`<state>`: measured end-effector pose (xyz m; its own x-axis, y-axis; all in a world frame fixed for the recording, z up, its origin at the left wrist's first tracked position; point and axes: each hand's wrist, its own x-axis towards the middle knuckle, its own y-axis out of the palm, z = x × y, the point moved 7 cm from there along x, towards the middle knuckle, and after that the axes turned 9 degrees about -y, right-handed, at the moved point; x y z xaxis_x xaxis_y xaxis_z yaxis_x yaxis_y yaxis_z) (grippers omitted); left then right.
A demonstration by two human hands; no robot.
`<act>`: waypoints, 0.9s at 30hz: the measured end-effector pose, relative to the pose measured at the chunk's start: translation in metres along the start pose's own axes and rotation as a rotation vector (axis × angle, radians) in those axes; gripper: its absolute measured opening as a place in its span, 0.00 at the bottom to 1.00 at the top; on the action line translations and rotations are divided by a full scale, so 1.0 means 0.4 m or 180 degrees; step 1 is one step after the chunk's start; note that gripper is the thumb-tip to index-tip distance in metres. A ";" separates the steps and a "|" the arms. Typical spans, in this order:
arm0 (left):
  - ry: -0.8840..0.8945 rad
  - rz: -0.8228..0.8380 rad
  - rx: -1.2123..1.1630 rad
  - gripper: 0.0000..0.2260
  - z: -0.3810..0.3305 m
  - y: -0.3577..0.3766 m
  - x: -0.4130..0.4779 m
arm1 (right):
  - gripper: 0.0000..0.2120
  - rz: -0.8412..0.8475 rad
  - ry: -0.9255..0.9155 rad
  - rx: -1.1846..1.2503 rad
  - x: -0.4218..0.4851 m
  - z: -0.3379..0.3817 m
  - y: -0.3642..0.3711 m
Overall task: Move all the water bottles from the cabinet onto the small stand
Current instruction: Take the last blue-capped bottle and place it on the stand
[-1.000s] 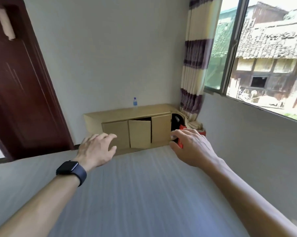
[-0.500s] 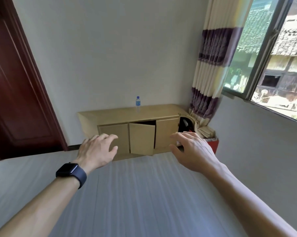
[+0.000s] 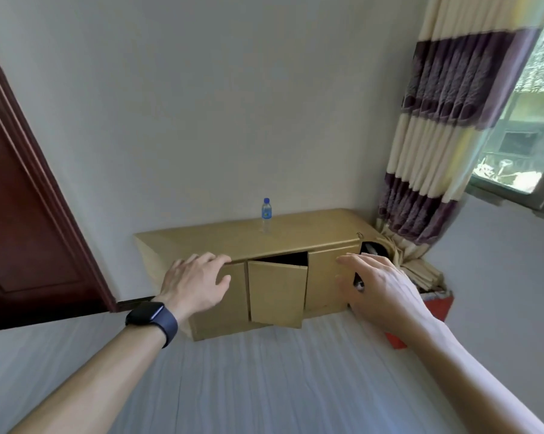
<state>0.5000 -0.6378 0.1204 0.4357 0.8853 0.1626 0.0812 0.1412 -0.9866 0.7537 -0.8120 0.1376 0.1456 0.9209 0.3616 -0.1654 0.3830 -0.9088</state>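
Far across the pale grey floor (image 3: 264, 386), against the white wall: low tan cabinet (image 3: 248, 239) with three front doors, middle door (image 3: 277, 296) ajar with dark space behind, left and right doors closed. At far left, dark red-brown room door (image 3: 20, 214). At far right, striped cream-and-purple curtain (image 3: 446, 136) beside a window (image 3: 521, 145), hem bunched above a red box (image 3: 436, 308) just right of the cabinet. Nearer, stretched forward from both bottom corners, two bare arms. Left hand (image 3: 195, 283) in front of the cabinet's left door, palm down, fingers loosely spread and gently curved, gripping nothing; contact with the cabinet impossible to tell. Right hand (image 3: 380, 286) in front of the cabinet's right end, fingers extended close together, thumb apart below, likewise empty. On the left wrist, a dark watch (image 3: 151, 317). Smallest of all: one water bottle (image 3: 266, 211) with blue cap and blue label, upright on the cabinet top, near its far edge, about mid-length.
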 end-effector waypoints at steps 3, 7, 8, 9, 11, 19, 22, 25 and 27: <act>-0.0045 0.0051 0.0022 0.20 -0.001 0.056 0.167 | 0.19 0.0116 -0.0074 0.0056 0.179 -0.066 0.089; -0.0244 0.0130 0.0063 0.21 0.004 0.117 0.386 | 0.20 0.0211 -0.0127 0.0200 0.408 -0.165 0.199; -0.0294 0.0163 0.0064 0.21 0.004 0.131 0.436 | 0.20 0.0243 -0.0134 0.0239 0.461 -0.187 0.224; -0.0337 0.0193 0.0055 0.21 0.004 0.144 0.482 | 0.20 0.0286 -0.0143 0.0278 0.513 -0.205 0.249; -0.0371 0.0261 0.0022 0.21 0.005 0.176 0.567 | 0.20 0.0388 -0.0165 0.0322 0.613 -0.232 0.298; -0.0509 0.0645 -0.0090 0.22 0.101 0.375 0.881 | 0.20 0.0736 -0.0320 0.0470 0.954 -0.291 0.524; -0.0531 0.0701 -0.0110 0.22 0.159 0.445 1.018 | 0.20 0.0803 -0.0267 0.0508 1.088 -0.302 0.614; -0.0546 0.0798 -0.0149 0.22 0.217 0.515 1.167 | 0.20 0.0853 -0.0100 0.0585 1.206 -0.323 0.705; -0.0548 0.0936 -0.0200 0.21 0.246 0.561 1.257 | 0.21 0.0918 0.0040 0.0679 1.277 -0.340 0.763</act>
<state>0.6493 -0.1174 -0.0204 0.2914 0.9466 -0.1382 0.0319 -0.1540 -0.9876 0.9103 -0.2346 0.0166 0.0748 0.9929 0.0927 -0.4011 0.1151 -0.9088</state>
